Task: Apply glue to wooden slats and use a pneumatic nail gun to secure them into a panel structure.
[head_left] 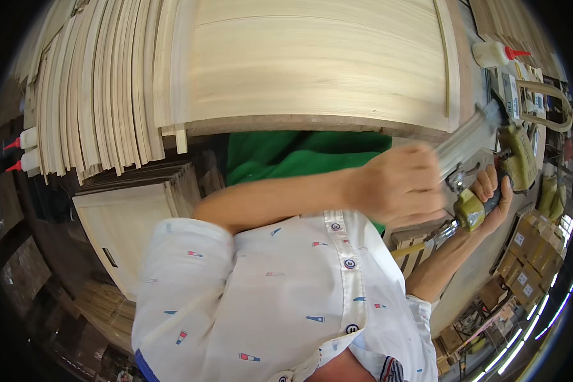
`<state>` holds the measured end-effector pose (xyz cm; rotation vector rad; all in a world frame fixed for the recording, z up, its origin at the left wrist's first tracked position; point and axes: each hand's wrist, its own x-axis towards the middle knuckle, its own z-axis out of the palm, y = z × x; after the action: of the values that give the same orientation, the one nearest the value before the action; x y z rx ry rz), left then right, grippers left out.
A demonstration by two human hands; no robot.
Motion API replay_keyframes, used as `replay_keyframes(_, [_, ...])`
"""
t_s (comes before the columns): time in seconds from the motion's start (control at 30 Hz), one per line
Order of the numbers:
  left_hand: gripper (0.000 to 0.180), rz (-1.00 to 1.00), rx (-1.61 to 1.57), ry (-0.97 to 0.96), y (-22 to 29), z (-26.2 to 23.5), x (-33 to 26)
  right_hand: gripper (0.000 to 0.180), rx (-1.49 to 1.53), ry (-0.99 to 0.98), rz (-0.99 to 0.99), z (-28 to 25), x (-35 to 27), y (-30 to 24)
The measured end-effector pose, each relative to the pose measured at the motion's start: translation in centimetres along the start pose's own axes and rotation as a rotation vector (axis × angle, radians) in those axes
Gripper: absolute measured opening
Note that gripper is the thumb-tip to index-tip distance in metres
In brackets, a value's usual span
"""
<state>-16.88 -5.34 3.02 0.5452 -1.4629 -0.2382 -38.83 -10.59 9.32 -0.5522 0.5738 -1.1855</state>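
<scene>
My right hand (498, 202) is wrapped round the handle of an air nail gun (517, 156) with a yellow-green body, off to the right. Its long grey magazine (468, 143) slants from the nose back toward my left hand. An air coupling (444, 232) sits at the handle's end, with a yellow hose (409, 249) leading off it. My left hand (398, 184) reaches across my chest, closed and smeared by motion, close to the rear of the magazine. Whatever its fingers grip is hidden. In front of me lies a pale wooden panel (318, 63) with edge strips.
Many wooden strips (99, 89) lie side by side on the left. Below them stand stacked panels (118, 223). White glue bottles with red tips include one at the far right (490, 55). Green cloth (299, 153) hangs under the panel's edge; cardboard boxes (528, 254) stand right.
</scene>
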Motion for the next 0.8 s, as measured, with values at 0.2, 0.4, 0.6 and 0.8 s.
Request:
replay_keyframes(0.2, [0.016, 0.088, 0.081, 0.11, -1.6, -0.4, 1.5, 0.035, -0.053, -0.01, -0.011, 3.7, -0.1, 1.3])
replay_keyframes(0.4, [0.016, -0.183, 0.394, -0.262, 1.2, -5.2, -0.5, 0.043, -0.952, 0.047, -0.255, 7.2, -1.6, -2.2])
replay_keyframes(0.6, [0.02, -0.448, 0.573, -0.384, 3.9, -13.8, -1.0, 0.022, -1.407, 0.175, -0.248, 10.6, -0.6, 0.1])
replay_keyframes(0.8, [0.044, -0.674, 0.864, -0.328, 6.5, -23.9, -1.5, 0.017, -1.461, -0.061, -0.114, 15.1, -0.8, 4.2])
